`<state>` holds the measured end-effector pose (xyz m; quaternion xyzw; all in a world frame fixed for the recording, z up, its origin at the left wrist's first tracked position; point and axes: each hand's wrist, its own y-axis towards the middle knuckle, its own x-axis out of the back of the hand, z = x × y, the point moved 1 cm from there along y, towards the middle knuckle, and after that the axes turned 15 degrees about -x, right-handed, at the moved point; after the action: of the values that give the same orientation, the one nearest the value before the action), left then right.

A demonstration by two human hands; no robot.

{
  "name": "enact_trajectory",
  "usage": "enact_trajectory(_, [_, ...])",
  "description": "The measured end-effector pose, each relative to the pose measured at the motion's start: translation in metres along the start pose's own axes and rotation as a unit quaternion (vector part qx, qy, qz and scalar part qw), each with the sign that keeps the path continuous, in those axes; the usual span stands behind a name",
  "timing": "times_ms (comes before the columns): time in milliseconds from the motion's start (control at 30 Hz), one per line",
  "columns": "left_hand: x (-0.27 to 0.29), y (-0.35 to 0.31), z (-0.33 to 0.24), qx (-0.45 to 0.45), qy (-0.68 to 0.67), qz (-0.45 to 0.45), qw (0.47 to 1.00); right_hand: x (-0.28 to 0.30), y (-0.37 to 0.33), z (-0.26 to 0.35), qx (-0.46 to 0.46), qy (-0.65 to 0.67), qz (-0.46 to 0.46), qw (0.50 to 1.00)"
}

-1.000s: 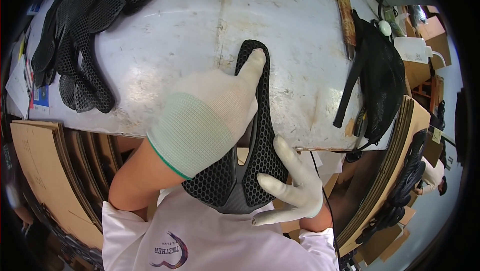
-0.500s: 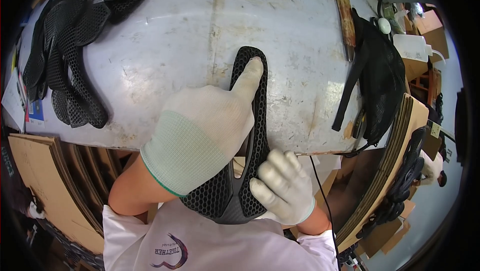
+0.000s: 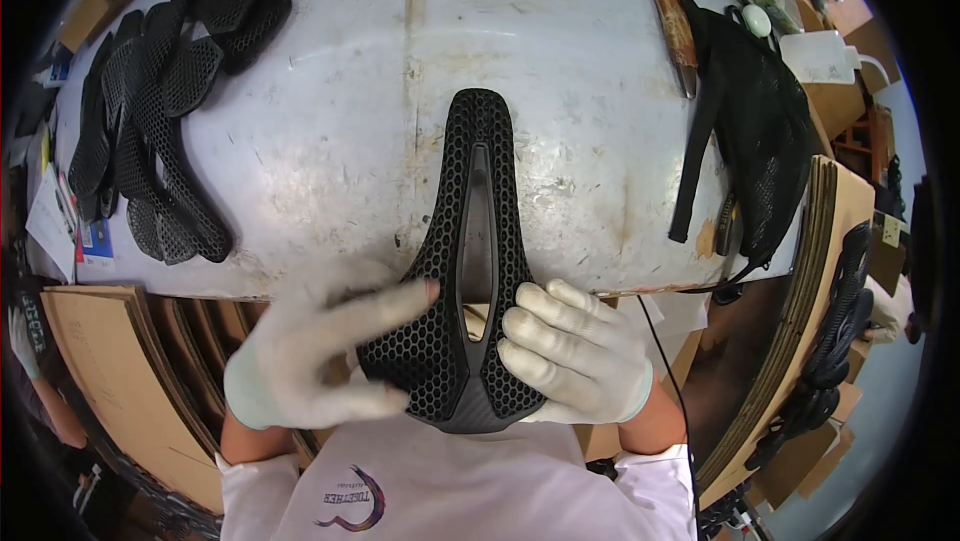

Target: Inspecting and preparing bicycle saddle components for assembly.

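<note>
The gloved right hand (image 3: 575, 351) gripped the right wing of a black honeycomb saddle (image 3: 440, 371), apparently steadying it between the hands; the blurred left hand (image 3: 325, 346), fingers spread, hung at its left wing, contact unclear. Further handling would likely call for a firmer left hold. Beyond the hands, a scuffed table (image 3: 330, 121) bore honeycomb pieces (image 3: 165, 126) left, a mesh bag (image 3: 765, 141) right; cardboard sheets (image 3: 120, 371) flanked them.

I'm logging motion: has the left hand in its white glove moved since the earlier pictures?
Yes: against the pale, stained table, the white-gloved left hand has come leftward and toward the near edge, off the tip of the black honeycomb saddle.
</note>
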<state>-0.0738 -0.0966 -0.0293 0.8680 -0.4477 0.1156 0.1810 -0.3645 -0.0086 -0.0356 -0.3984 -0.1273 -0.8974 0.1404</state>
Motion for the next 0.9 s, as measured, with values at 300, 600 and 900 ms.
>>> enact_trajectory(300, [-0.021, -0.013, -0.01, -0.021, 0.056, -0.009, 0.998, -0.001, -0.002, 0.001, -0.005, -0.008, -0.003, 1.0])
enact_trajectory(600, [-0.006, -0.001, -0.023, -0.036, 0.171, 0.084, 0.981, -0.007, -0.005, 0.0, -0.006, -0.021, 0.003, 1.0])
enact_trajectory(900, [-0.013, -0.011, -0.01, -0.053, 0.115, 0.067, 0.99, -0.007, -0.009, -0.003, -0.005, -0.017, 0.001, 1.0])
